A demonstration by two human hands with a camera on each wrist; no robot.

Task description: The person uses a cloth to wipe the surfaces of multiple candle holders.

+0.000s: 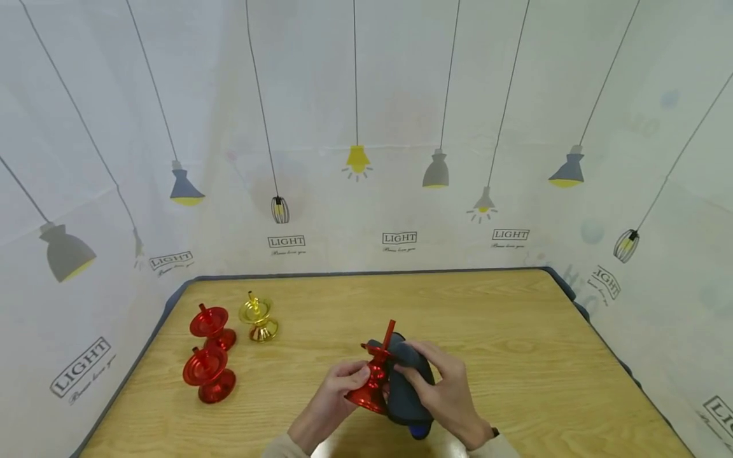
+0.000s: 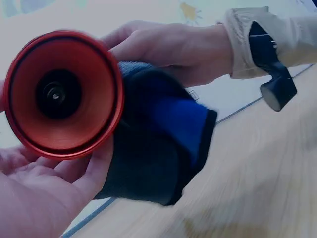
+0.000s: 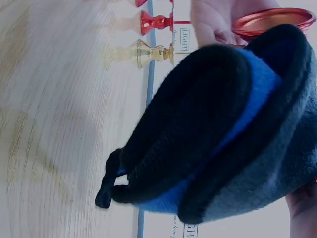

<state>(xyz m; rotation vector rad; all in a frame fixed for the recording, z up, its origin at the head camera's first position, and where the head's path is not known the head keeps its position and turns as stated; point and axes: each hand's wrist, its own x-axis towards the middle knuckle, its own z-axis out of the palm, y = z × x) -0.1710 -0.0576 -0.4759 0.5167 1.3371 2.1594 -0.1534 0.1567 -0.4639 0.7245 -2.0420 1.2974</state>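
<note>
My left hand [image 1: 338, 389] grips a shiny red metal candle holder [image 1: 369, 395], tilted above the table, with its spike pointing up. In the left wrist view its round hollow base [image 2: 91, 94] faces the camera. My right hand [image 1: 452, 395] holds a folded dark grey cloth [image 1: 409, 399] with black edging against the candle holder's right side, near the upper dish. A blue inner side of the cloth [image 3: 262, 74] and a small black loop [image 3: 105, 191] show in the right wrist view. The cloth hides part of the holder and some right-hand fingers.
Two red candle holders [image 1: 213, 387] [image 1: 210, 321] and a gold one [image 1: 263, 331] stand at the left of the wooden table [image 1: 487, 318]. A white sheet [image 1: 321, 108] printed with lamps surrounds its back and sides. A dark strip [image 1: 366, 273] runs along the far edge.
</note>
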